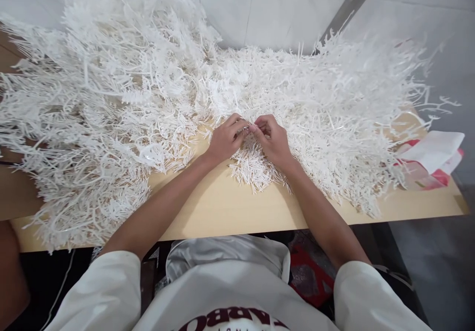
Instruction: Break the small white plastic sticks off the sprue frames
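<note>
The left hand [224, 142] and the right hand [273, 140] meet fingertip to fingertip over the middle of the bench. Both are curled narrow and pinch a thin white plastic sprig [248, 129] between them. The sprig is small and largely covered by the fingers. Its long axis seems to run left to right from one hand to the other, though that is hard to tell for sure. It lies equally close to both hands, a little nearer the left thumb.

Just below the hands, towards the near edge, a flat fan of fine white plastic bristles [252, 170] rests on the bench, touching the right wrist.

Around and behind the hands, a deep heap of tangled white branched plastic stems [122, 98] runs from the left end almost to the right end. It is piled highest at the far left against the pale tiled wall [230, 9].

The only bare part of the pale wooden bench [222, 212] is the strip along the near edge, under both forearms.

At the right end a white and red plastic bag [434, 158] lies well apart from the hands.
</note>
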Demonstrator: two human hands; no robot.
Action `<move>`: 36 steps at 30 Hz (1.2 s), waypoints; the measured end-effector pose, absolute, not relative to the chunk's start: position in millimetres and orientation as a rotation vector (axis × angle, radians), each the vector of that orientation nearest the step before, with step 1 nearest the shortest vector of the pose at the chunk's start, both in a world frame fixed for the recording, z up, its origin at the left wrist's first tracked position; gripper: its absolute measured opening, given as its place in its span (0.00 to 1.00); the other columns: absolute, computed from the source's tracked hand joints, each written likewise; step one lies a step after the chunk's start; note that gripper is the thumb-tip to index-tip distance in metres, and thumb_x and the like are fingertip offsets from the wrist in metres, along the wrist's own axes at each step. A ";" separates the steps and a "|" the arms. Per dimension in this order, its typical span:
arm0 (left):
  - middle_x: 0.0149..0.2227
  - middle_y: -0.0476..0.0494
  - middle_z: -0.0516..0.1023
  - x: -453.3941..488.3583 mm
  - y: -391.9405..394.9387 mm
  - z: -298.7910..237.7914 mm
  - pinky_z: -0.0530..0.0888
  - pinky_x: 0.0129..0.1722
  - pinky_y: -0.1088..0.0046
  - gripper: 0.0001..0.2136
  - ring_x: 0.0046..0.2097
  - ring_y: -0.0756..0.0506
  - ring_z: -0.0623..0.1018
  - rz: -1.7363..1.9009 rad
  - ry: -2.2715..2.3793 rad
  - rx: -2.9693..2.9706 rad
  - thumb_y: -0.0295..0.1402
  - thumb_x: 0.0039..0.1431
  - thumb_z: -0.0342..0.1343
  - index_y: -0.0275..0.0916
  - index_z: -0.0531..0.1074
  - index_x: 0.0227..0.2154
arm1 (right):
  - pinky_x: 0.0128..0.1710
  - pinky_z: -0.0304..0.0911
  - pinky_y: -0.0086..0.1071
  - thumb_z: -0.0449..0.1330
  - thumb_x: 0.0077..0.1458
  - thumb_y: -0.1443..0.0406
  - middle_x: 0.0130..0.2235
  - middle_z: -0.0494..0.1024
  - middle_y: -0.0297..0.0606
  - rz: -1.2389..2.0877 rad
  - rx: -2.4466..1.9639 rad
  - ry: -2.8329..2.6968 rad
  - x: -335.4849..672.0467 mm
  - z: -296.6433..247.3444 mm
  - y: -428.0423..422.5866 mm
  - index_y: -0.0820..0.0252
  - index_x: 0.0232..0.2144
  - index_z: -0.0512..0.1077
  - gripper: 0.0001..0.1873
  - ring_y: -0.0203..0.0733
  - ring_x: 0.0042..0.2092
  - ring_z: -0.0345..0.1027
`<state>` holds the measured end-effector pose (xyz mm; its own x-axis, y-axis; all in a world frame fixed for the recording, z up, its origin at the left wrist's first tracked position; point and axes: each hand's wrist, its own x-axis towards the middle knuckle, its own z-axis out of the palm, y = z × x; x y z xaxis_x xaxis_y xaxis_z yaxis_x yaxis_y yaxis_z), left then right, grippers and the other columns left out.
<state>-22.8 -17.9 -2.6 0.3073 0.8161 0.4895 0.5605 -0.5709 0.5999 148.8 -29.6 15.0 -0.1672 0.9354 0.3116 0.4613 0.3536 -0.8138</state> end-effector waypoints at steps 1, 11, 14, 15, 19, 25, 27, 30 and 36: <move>0.37 0.45 0.72 -22.8 -18.1 -1.9 0.66 0.31 0.71 0.15 0.35 0.49 0.72 1.124 1.233 2.265 0.44 0.68 0.45 0.42 0.73 0.37 | 0.34 0.61 0.31 0.56 0.59 0.48 0.31 0.72 0.30 0.711 -1.247 -1.781 149.1 15.9 -29.6 0.54 0.36 0.66 0.17 0.33 0.31 0.64; 0.36 0.45 0.73 -23.3 -14.4 -4.6 0.69 0.36 0.71 0.16 0.37 0.48 0.73 1.128 1.140 2.277 0.45 0.68 0.44 0.41 0.69 0.33 | 0.28 0.51 0.30 0.52 0.59 0.44 0.24 0.63 0.27 0.789 -1.264 -1.939 155.1 17.0 -26.0 0.56 0.28 0.65 0.23 0.32 0.26 0.53; 0.37 0.45 0.73 -23.6 -14.4 -5.4 0.69 0.35 0.72 0.13 0.37 0.49 0.73 1.105 1.132 2.278 0.43 0.68 0.45 0.41 0.69 0.34 | 0.29 0.50 0.31 0.49 0.62 0.45 0.24 0.64 0.29 0.688 -1.240 -2.023 157.8 18.1 -25.1 0.57 0.27 0.65 0.24 0.32 0.26 0.54; 0.38 0.45 0.74 -23.4 -15.0 -5.5 0.69 0.34 0.73 0.12 0.37 0.49 0.73 1.097 1.134 2.283 0.41 0.67 0.46 0.41 0.70 0.35 | 0.29 0.50 0.31 0.48 0.62 0.46 0.24 0.64 0.29 0.631 -1.231 -2.030 158.4 18.0 -25.2 0.57 0.26 0.64 0.24 0.32 0.26 0.54; 0.36 0.47 0.74 -21.5 -18.6 -5.6 0.67 0.31 0.74 0.06 0.34 0.51 0.71 1.064 1.148 2.311 0.35 0.64 0.50 0.41 0.71 0.37 | 0.29 0.49 0.33 0.46 0.66 0.52 0.23 0.62 0.31 0.346 -1.230 -2.093 157.8 14.3 -27.4 0.57 0.22 0.59 0.23 0.33 0.26 0.52; 0.32 0.48 0.74 -20.1 -21.0 -4.2 0.66 0.34 0.73 0.06 0.33 0.50 0.71 1.099 1.221 2.322 0.32 0.62 0.49 0.40 0.68 0.31 | 0.30 0.49 0.35 0.45 0.66 0.59 0.22 0.59 0.33 -0.048 -1.156 -2.210 152.3 6.1 -27.7 0.56 0.20 0.56 0.21 0.36 0.27 0.49; 0.31 0.48 0.73 -19.3 -21.7 -3.8 0.65 0.34 0.72 0.06 0.33 0.49 0.70 1.104 1.270 2.313 0.33 0.62 0.49 0.40 0.66 0.29 | 0.30 0.49 0.36 0.45 0.66 0.60 0.22 0.59 0.33 -0.057 -1.140 -2.210 150.9 4.4 -25.9 0.55 0.20 0.56 0.20 0.36 0.27 0.50; 0.29 0.48 0.72 -15.7 -23.1 -3.8 0.64 0.33 0.71 0.07 0.32 0.49 0.69 1.132 1.317 2.283 0.33 0.61 0.49 0.40 0.64 0.27 | 0.30 0.50 0.36 0.44 0.66 0.60 0.23 0.59 0.33 -0.009 -1.159 -2.167 149.6 2.8 -22.9 0.55 0.21 0.54 0.19 0.37 0.27 0.50; 0.23 0.52 0.66 -11.0 -15.5 -5.1 0.61 0.30 0.72 0.12 0.27 0.51 0.64 1.148 1.486 2.030 0.32 0.59 0.53 0.40 0.58 0.22 | 0.27 0.47 0.36 0.43 0.67 0.60 0.22 0.54 0.30 0.008 -1.061 -2.015 149.4 2.9 -32.0 0.55 0.22 0.49 0.19 0.34 0.24 0.46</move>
